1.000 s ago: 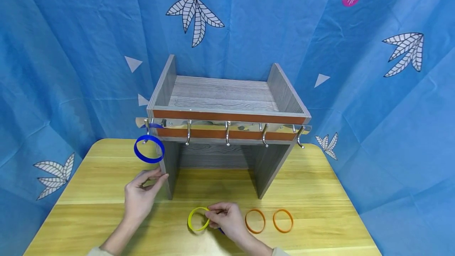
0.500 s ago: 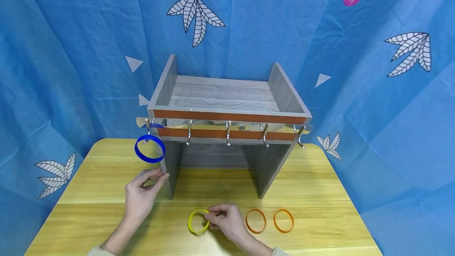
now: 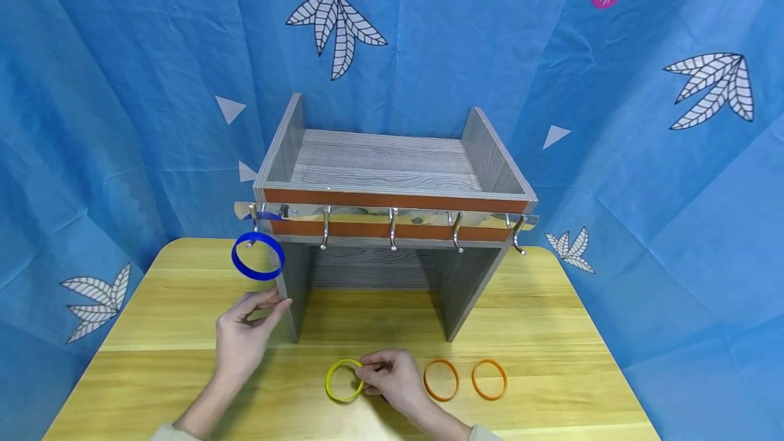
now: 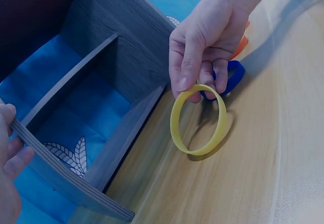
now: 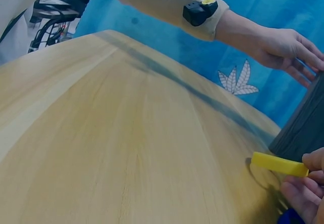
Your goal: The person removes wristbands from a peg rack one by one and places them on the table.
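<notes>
My left hand (image 3: 240,340) holds the front edge of the grey wooden shelf's (image 3: 392,162) left side panel, thumb and fingers on either side of it. Just above the table, my right hand (image 3: 397,381) pinches a yellow ring (image 4: 175,128) between thumb and fingers. Behind that ring, a dark blue ring (image 4: 237,78) shows by the lower fingers in the left wrist view; whether they touch it I cannot tell. Another blue ring (image 3: 257,275) hangs from the leftmost hook of the metal hook rail (image 3: 361,215) on the shelf's front.
Two orange rings, a nearer one (image 3: 439,399) and one farther right (image 3: 488,398), lie on the wooden table (image 3: 551,373) right of my right hand. Several metal hooks jut forward from the rail. A blue patterned curtain (image 3: 429,53) surrounds the table's back and sides.
My right hand and the yellow ring have shifted very slightly to the right. My left hand keeps its place on the shelf panel, and the hanging blue ring is still.
</notes>
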Available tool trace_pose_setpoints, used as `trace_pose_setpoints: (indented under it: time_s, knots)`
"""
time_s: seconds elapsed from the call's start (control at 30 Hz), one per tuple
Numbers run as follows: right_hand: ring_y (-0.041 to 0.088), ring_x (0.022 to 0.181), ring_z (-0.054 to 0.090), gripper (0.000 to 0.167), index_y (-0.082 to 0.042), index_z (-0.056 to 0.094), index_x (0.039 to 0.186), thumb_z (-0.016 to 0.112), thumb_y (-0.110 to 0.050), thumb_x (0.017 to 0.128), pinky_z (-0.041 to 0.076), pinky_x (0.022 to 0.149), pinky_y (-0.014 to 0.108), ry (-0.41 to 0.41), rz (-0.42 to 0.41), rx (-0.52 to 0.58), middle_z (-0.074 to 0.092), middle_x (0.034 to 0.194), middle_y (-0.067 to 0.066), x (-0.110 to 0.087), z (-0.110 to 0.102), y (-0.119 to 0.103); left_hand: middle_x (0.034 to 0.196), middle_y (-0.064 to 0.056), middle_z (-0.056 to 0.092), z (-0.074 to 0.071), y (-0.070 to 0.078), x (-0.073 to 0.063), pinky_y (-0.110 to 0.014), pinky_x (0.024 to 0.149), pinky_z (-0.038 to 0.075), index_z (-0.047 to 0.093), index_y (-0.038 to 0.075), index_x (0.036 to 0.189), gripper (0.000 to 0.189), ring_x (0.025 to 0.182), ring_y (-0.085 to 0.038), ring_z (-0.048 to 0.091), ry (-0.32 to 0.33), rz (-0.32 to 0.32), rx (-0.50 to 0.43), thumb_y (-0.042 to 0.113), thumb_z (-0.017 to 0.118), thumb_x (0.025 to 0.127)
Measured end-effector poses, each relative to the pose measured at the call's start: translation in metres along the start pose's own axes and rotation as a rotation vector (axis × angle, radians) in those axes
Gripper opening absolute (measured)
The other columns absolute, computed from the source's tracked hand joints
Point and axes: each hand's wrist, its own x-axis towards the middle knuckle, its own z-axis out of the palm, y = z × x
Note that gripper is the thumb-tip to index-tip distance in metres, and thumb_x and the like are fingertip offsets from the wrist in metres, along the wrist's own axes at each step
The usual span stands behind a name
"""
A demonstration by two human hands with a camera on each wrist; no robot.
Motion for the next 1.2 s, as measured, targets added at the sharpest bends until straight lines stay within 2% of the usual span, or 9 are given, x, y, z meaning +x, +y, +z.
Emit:
trace_pose_setpoints:
  time_s: [0.23, 0.4, 0.6, 0.7, 0.83, 0.93, 1.03, 1.2]
  knots:
    - [0.008, 0.067, 0.072, 0.026, 0.013, 0.073, 0.113, 0.077, -0.003, 0.093, 0.069, 0.065, 0.026, -0.005, 0.019, -0.024, 0.077, 0.092, 0.017, -0.001, -0.004, -0.003, 0.090, 0.018, 0.074, 0.000, -0.001, 0.000, -0.012, 0.069, 0.064, 0.080, -0.002, 0.098, 0.021, 0.082, 0.008, 0.070, 0.003, -0.005, 0.002, -0.013, 0.084, 0.080]
    - [0.018, 0.073, 0.075, 0.027, 0.015, 0.071, 0.114, 0.076, -0.002, 0.094, 0.070, 0.065, 0.028, -0.006, -0.001, -0.027, 0.076, 0.096, 0.026, -0.002, -0.009, -0.004, 0.090, 0.019, 0.074, 0.001, -0.001, 0.000, -0.012, 0.068, 0.064, 0.080, -0.003, 0.098, 0.021, 0.082, 0.008, 0.070, 0.005, 0.003, -0.007, -0.014, 0.083, 0.080]
    - [0.030, 0.079, 0.078, 0.029, 0.016, 0.070, 0.115, 0.075, -0.004, 0.095, 0.071, 0.067, 0.032, 0.012, -0.023, -0.020, 0.076, 0.098, 0.028, -0.003, -0.015, -0.005, 0.090, 0.019, 0.074, 0.001, -0.002, 0.000, -0.012, 0.068, 0.064, 0.080, -0.003, 0.098, 0.021, 0.082, 0.008, 0.070, 0.005, 0.009, -0.015, -0.014, 0.083, 0.080]
    - [0.025, 0.078, 0.078, 0.032, 0.017, 0.068, 0.117, 0.075, -0.004, 0.096, 0.071, 0.069, 0.032, 0.020, -0.037, -0.004, 0.075, 0.100, 0.030, -0.005, -0.020, -0.007, 0.090, 0.018, 0.074, 0.000, -0.002, 0.000, -0.012, 0.068, 0.064, 0.080, -0.003, 0.098, 0.021, 0.083, 0.008, 0.070, 0.005, 0.013, -0.016, -0.014, 0.083, 0.080]
    - [0.009, 0.076, 0.076, 0.035, 0.020, 0.065, 0.120, 0.074, -0.004, 0.096, 0.071, 0.072, 0.033, 0.037, -0.078, 0.011, 0.073, 0.105, 0.037, -0.009, -0.028, -0.013, 0.091, 0.017, 0.074, 0.000, -0.002, 0.000, -0.012, 0.068, 0.064, 0.080, -0.002, 0.098, 0.021, 0.083, 0.008, 0.070, 0.005, 0.018, -0.014, -0.013, 0.083, 0.080]
    - [0.007, 0.076, 0.076, 0.037, 0.021, 0.064, 0.121, 0.075, -0.004, 0.096, 0.071, 0.075, 0.034, 0.063, -0.104, -0.001, 0.073, 0.106, 0.038, -0.013, -0.034, -0.018, 0.091, 0.016, 0.075, 0.000, -0.001, 0.000, -0.012, 0.068, 0.064, 0.080, -0.002, 0.098, 0.022, 0.083, 0.007, 0.070, 0.004, 0.026, -0.016, -0.014, 0.083, 0.080]
    - [0.009, 0.078, 0.078, 0.038, 0.022, 0.063, 0.121, 0.075, -0.004, 0.095, 0.071, 0.077, 0.034, 0.095, -0.124, 0.005, 0.074, 0.104, 0.035, -0.017, -0.041, -0.023, 0.091, 0.016, 0.075, 0.000, -0.001, 0.000, -0.012, 0.068, 0.064, 0.080, -0.002, 0.099, 0.021, 0.083, 0.007, 0.070, 0.002, 0.028, -0.019, -0.014, 0.083, 0.081]
    - [0.011, 0.077, 0.078, 0.038, 0.024, 0.062, 0.118, 0.075, -0.002, 0.095, 0.071, 0.077, 0.031, 0.161, -0.169, 0.042, 0.080, 0.089, 0.005, -0.022, -0.052, -0.028, 0.091, 0.018, 0.074, 0.000, 0.000, -0.001, -0.012, 0.068, 0.064, 0.080, -0.001, 0.099, 0.021, 0.083, 0.008, 0.071, 0.002, 0.012, -0.014, -0.012, 0.084, 0.081]
